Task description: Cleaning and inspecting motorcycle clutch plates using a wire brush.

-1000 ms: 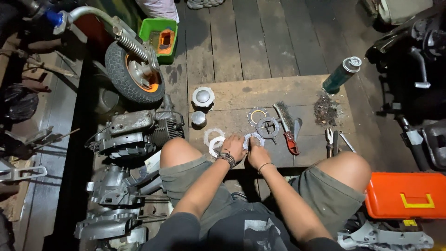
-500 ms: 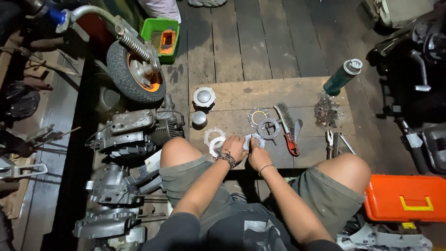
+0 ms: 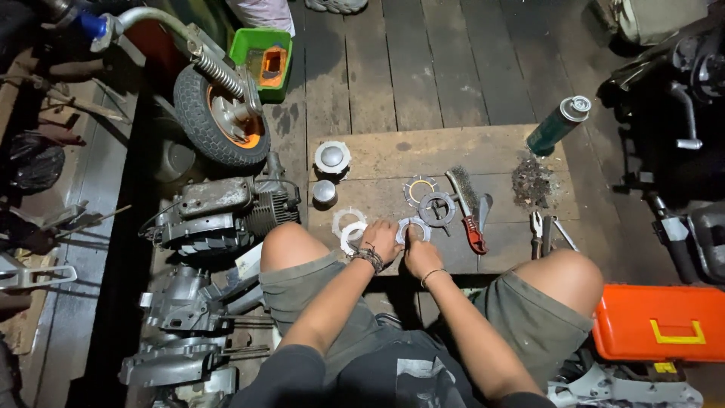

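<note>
Ring plate (image 3: 413, 228), thin pale metal, lies at the near edge of the wooden board (image 3: 498, 151). Both hands are on it: left hand (image 3: 383, 240) curled over its left side, right hand (image 3: 420, 255) pinching its near rim, fingers mostly closed. Looks like he's sorting a plate stack, so the ring needs lifting clear. More rings (image 3: 349, 227) lie left, a toothed disc (image 3: 437, 208) and wire brush (image 3: 467, 208) just beyond. Far edge has open room, spray can (image 3: 557, 125) at the far right corner.

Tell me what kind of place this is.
Probably a small-engine or scooter repair workshop: an engine block and a small wheel lie on the plank floor, with a wire brush and an orange toolbox nearby.
</note>
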